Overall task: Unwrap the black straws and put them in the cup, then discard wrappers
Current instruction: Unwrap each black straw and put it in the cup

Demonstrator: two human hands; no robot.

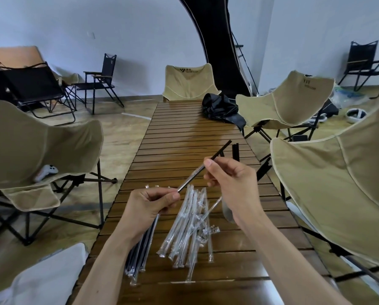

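A black straw (219,151) slants up to the right above the table, its lower part still in a clear wrapper (189,180). My left hand (150,204) pinches the wrapper's lower end. My right hand (231,182) pinches the straw near its middle. Several wrapped black straws (141,247) lie under my left wrist. A heap of empty clear wrappers (189,225) lies between my forearms. A clear cup (227,213) stands mostly hidden behind my right wrist, and black straws (235,151) stick up beyond my right hand.
The wooden slatted table (184,133) runs away from me. A black bag (221,108) lies at its far end. Beige folding chairs (41,148) stand close on both sides and at the far end. A white controller (45,171) lies on the left chair.
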